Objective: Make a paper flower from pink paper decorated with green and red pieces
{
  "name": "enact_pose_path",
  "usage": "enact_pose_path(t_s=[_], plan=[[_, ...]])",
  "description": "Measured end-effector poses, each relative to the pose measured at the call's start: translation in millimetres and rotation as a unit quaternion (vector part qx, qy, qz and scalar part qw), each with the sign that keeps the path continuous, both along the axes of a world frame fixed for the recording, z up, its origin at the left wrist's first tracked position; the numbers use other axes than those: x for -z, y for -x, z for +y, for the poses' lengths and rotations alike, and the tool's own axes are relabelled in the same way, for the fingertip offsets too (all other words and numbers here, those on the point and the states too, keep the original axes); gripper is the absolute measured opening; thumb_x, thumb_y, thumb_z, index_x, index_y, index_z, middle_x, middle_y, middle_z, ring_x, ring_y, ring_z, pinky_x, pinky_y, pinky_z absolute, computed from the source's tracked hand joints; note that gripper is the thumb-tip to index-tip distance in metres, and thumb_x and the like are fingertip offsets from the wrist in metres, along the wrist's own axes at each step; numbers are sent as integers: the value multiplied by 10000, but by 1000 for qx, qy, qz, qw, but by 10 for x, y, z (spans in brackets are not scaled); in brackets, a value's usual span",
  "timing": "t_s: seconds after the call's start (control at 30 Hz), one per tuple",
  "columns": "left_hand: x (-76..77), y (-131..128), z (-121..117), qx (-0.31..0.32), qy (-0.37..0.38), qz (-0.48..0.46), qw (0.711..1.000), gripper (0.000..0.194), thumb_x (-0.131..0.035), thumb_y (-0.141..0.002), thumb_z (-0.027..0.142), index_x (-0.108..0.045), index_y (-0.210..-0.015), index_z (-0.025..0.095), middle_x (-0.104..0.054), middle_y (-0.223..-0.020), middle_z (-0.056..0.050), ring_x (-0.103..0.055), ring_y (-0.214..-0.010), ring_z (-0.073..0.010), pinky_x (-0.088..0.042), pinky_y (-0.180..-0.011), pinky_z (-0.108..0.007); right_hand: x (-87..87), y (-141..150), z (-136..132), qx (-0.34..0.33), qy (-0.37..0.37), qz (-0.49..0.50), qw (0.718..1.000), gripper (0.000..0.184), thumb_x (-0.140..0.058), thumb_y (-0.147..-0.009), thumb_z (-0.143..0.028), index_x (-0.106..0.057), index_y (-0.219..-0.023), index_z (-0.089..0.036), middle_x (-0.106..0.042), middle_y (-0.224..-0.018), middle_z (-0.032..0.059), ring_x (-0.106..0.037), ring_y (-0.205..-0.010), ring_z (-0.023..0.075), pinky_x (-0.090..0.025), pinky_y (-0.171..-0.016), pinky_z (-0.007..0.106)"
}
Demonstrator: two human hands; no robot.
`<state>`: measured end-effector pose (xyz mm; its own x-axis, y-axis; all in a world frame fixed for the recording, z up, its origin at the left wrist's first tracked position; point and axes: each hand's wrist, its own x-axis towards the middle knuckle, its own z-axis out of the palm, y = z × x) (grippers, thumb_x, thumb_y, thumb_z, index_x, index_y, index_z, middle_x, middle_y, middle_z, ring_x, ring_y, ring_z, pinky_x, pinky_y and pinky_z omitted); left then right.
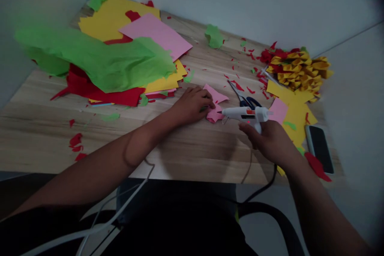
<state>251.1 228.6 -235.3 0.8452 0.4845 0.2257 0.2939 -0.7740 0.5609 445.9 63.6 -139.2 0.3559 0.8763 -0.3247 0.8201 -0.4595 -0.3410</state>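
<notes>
The left hand (pixel 193 104) bends its fingers over pink paper (pixel 216 95) near the table's (pixel 192 148) middle; whether they pinch it, I cannot tell. The right hand (pixel 271 138) grips a glue gun (pixel 244 113), a clear stick (pixel 271 113) in its back.

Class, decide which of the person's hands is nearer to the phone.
Right. The right hand, gripping the white glue gun, is left of the phone; the left hand is farther left, at the pink paper.
</notes>
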Motion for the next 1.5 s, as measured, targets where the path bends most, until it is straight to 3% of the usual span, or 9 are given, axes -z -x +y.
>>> enact_pose_path(t_s=[0.13, 0.3, 0.6, 1.17, 1.5], plan=[[5, -3, 0, -2, 2, 3, 1000, 208, -617, -915, 281, -772, -1050, 249, -700, -1185, -61, -553, -1190, -274, -348, -997, -439, -39, -83, -59, 21, -17, 19, 999, 553, -485, -844, -704, -492, -566, -226, -524, -467, 25, -513, -446, 175, -316, -470, 304], [16, -11, 3, -5, -1, 1, 1000, 206, -624, -919, 295, -772, -1056, 252, -702, -1176, -56, -557, -1167, -269, -349, -984, -434, -21, -45, 1, -3, -36, 1, 999, 559, -491, -846, -707, -479, -556, -230, -523, -477, 37, -514, -462, 175, -317, -474, 298], [21, -9, 5, -2, -6, -4, 1000, 191, -622, -916, 281, -769, -1033, 248, -703, -1172, -54, -554, -1178, -271, -349, -981, -430, 41, -42, 45, -28, -21, -27, 999, 578, -482, -859, -700, -454, -524, -230, -507, -448, 39, -463, -419, 147, -270, -448, 286], [37, -17, 10, 0, -8, -6, 1000, 206, -620, -915, 280, -773, -1049, 243, -700, -1182, -62, -556, -1182, -274, -355, -992, -439, -34, -22, 105, -28, 48, -34, 998, 548, -453, -873, -660, -439, -525, -238, -519, -482, 51, -498, -475, 170, -310, -513, 309], [15, -11, 7, 0, -2, -1, 1000, 214, -610, -913, 284, -774, -1045, 243, -705, -1171, -65, -557, -1163, -272, -354, -983, -436, 23, -86, 100, -34, 0, -45, 998, 609, -464, -877, -700, -415, -477, -243, -486, -436, 35, -459, -428, 151, -295, -487, 305]])
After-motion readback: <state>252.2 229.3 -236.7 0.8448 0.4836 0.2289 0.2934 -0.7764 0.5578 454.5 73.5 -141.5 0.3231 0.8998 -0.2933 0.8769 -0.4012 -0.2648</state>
